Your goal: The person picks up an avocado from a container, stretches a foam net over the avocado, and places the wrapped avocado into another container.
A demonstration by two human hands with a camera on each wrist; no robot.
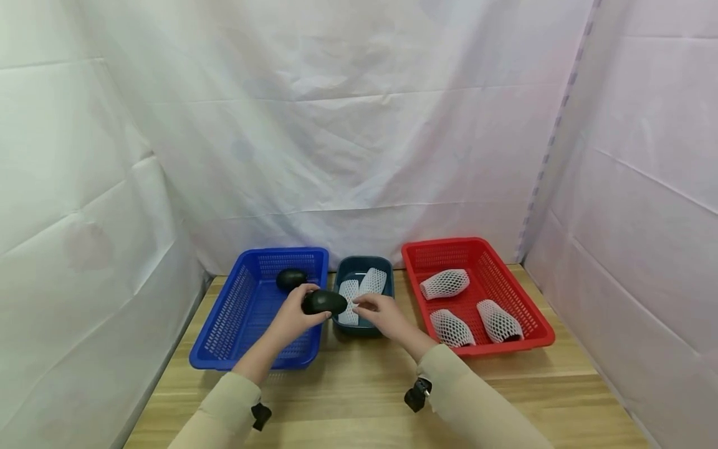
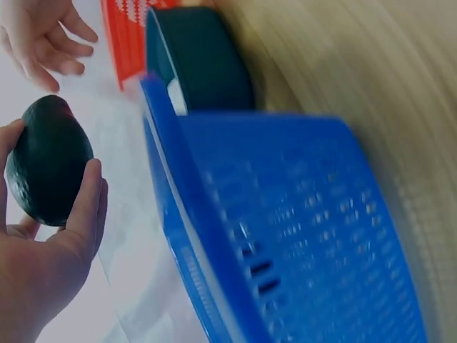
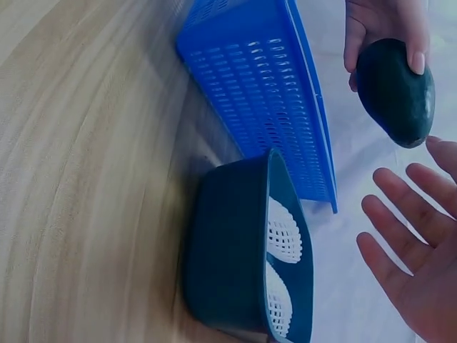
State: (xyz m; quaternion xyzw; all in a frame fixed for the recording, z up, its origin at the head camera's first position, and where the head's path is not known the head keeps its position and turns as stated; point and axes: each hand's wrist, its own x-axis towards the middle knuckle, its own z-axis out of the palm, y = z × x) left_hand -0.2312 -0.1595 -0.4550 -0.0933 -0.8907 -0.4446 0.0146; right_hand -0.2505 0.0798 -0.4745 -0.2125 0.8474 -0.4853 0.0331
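My left hand point(image 1: 299, 313) grips a dark green avocado point(image 1: 325, 302) between thumb and fingers, raised above the gap between the blue basket and the small dark teal bin. In the left wrist view the avocado point(image 2: 50, 161) stands narrow end up, its skin smooth and glossy. Close to its narrow end is my right hand point(image 1: 386, 313), holding nothing. In the right wrist view that hand point(image 3: 421, 236) has its fingers spread and relaxed, fingertips near the avocado point(image 3: 397, 93). Below lies the teal bin point(image 1: 363, 330) with two white foam net sleeves point(image 1: 373, 282) inside.
At the left, a blue basket point(image 1: 224, 324) holds another dark avocado point(image 1: 290, 279). The red basket point(image 1: 541, 333) at the right contains three net-wrapped pieces point(image 1: 445, 284), dark where their ends show. White cloth point(image 1: 348, 143) hangs behind the wooden table point(image 1: 359, 399) and along both sides.
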